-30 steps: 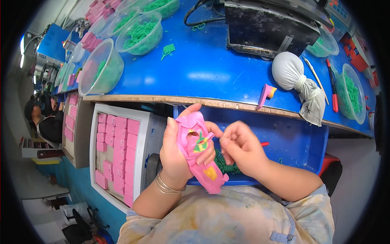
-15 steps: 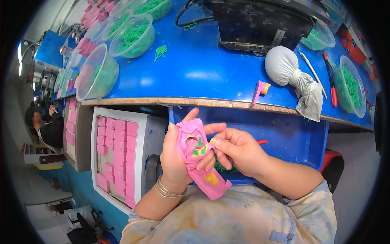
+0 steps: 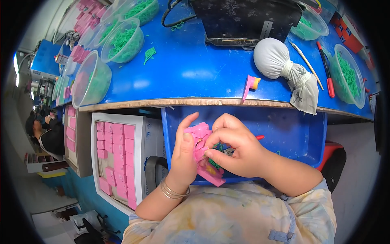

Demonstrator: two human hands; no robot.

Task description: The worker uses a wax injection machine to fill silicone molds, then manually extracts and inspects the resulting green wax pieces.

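Note:
Over the blue tray, a soft pink rubbery piece (image 3: 211, 175) is bunched and folded between my hands, with a trace of yellow on its lower part. My left hand (image 3: 183, 160) is closed around its left side, thumb up and one finger stretched out. My right hand (image 3: 239, 148) is closed, thumb and fingers pinching the piece's right edge. The fingers and folds hide the middle of the piece. Green rubbery strands (image 3: 215, 160) lie in the tray just behind and below it.
The blue tray (image 3: 292, 142) sits under the blue bench (image 3: 170, 81). On the bench are bowls of green strands (image 3: 124, 44), a white cloth bundle (image 3: 272, 59), a red-capped marker (image 3: 326, 73) and a pink-yellow scrap (image 3: 251, 85). A white box of pink blocks (image 3: 118, 146) stands left; a person (image 3: 50, 128) sits beyond.
The pink piece, spread open before with a green and yellow patch showing, is now folded together. My right hand has moved onto its upper right edge. The view has shifted slightly.

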